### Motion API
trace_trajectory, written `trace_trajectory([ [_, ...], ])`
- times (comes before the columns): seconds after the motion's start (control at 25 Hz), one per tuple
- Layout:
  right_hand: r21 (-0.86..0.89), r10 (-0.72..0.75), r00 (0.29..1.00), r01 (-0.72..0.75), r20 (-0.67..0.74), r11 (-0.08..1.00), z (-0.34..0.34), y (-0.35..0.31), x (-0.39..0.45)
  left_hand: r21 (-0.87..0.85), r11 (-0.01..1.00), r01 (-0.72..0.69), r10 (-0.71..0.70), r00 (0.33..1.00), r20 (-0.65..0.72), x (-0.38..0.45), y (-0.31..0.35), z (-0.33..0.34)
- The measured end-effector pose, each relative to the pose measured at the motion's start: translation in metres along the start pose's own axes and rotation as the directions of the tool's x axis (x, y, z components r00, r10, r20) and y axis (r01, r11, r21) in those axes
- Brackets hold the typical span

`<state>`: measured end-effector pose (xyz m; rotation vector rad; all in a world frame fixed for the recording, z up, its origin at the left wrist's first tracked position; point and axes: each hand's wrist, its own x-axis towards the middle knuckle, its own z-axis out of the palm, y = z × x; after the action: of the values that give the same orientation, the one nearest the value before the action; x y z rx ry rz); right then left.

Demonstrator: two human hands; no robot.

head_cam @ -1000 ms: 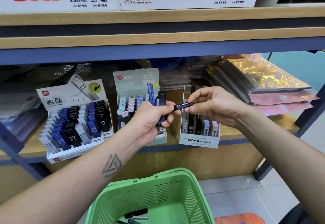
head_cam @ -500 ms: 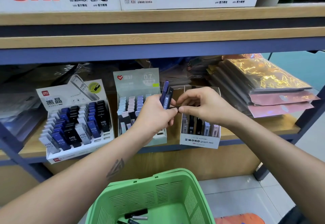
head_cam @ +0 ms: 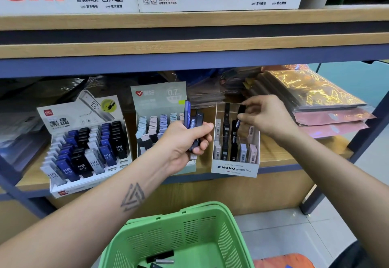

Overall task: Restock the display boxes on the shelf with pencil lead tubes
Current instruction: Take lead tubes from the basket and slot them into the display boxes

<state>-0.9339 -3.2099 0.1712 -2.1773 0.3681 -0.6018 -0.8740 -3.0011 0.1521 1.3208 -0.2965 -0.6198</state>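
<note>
- The right hand [head_cam: 271, 118] has left the left hand's bundle, where it was pinching a tube half a second ago, and now reaches over the MONO display box [head_cam: 234, 167] at the front edge of the shelf [head_cam: 294, 154].
- Its fingers [head_cam: 245, 118] are pinched narrow on one dark lead tube [head_cam: 239, 121], held upright with its lower end already among the tubes in the box's back row.
- The left hand [head_cam: 185, 141] has stayed just beside the box's left wall, fingers wrapped round a small bundle of tubes [head_cam: 192, 120], a blue one sticking up highest.
- Judging by this, one tube has passed from stock to slot; it looks partly seated, not released.
- More tubes lie in the green basket [head_cam: 229, 244] below, so restocking looks far from finished.
</note>
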Motion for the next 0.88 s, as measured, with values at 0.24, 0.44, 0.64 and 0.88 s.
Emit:
trace_trajectory([
  [0.24, -0.303, -0.100, 0.995, 0.096, 0.002, 0.948, 0.017, 0.020, 0.000, 0.005, 1.000, -0.001, 0.001, 1.000, 0.017, -0.001, -0.004, 0.002],
  [0.44, -0.347, -0.142, 0.990, 0.139, 0.018, 0.927, 0.023, 0.027, -0.003, 0.018, 1.000, 0.007, -0.007, 1.000, 0.029, -0.001, -0.008, 0.003],
  [0.64, -0.392, -0.148, 0.988, 0.152, 0.041, 0.907, 0.027, 0.030, -0.004, 0.013, 1.000, 0.006, -0.006, 0.999, 0.038, -0.002, -0.009, 0.003],
  [0.88, -0.414, -0.120, 0.991, 0.134, 0.059, 0.901, 0.026, 0.033, -0.001, 0.013, 1.000, 0.023, -0.024, 0.999, 0.047, -0.004, -0.009, 0.003],
])
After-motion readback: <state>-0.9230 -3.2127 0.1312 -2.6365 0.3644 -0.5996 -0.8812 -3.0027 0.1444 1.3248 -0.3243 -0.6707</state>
